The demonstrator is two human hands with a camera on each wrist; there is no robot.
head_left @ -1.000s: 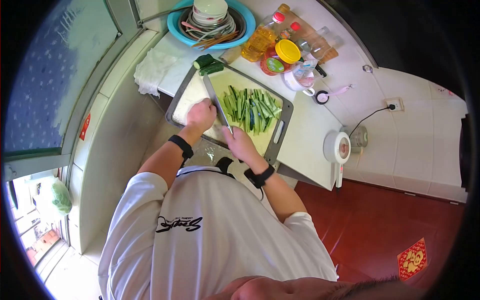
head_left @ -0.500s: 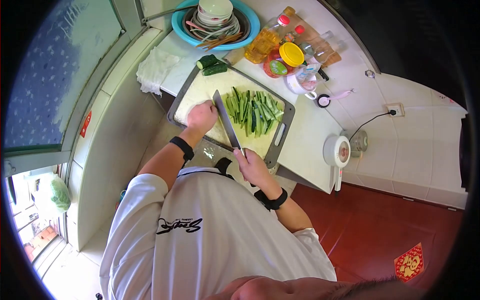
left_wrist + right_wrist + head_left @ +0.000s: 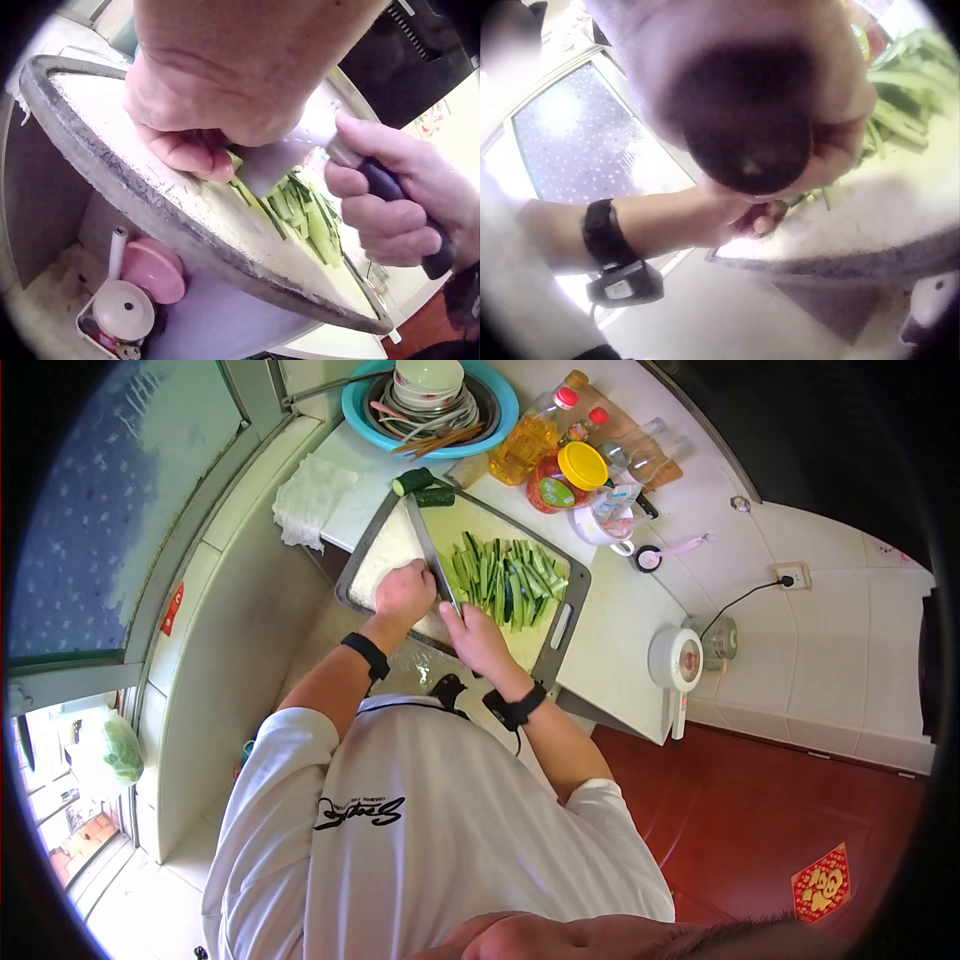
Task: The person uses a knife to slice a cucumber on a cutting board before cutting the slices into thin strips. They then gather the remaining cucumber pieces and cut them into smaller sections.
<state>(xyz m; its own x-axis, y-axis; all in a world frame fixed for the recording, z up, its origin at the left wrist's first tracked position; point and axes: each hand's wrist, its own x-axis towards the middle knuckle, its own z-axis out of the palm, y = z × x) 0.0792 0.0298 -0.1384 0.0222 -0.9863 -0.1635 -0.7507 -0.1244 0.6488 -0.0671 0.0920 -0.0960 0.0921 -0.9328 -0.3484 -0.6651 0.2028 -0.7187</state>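
My right hand (image 3: 480,642) grips the black handle (image 3: 385,182) of a broad-bladed kitchen knife (image 3: 428,540). The blade stands on edge close beside my left hand (image 3: 405,591), its far end near two dark green cucumber pieces (image 3: 434,498) at the top of the cutting board (image 3: 380,550). With fingers curled under, the left hand holds a pale green cucumber bit (image 3: 237,162) down at the blade; most of that bit is hidden. A row of cut cucumber strips (image 3: 510,585) lies right of the knife.
Behind the board are a blue basin (image 3: 357,428) of dishes, an oil bottle (image 3: 525,445), a yellow-lidded jar (image 3: 560,480) and a white mug (image 3: 598,532). A white cloth (image 3: 310,500) hangs over the counter's left edge. A white appliance (image 3: 675,658) sits at the right.
The knife was drawn back toward the body half a second ago; it is now pushed forward again with the right hand. My left hand stays nearly in place.
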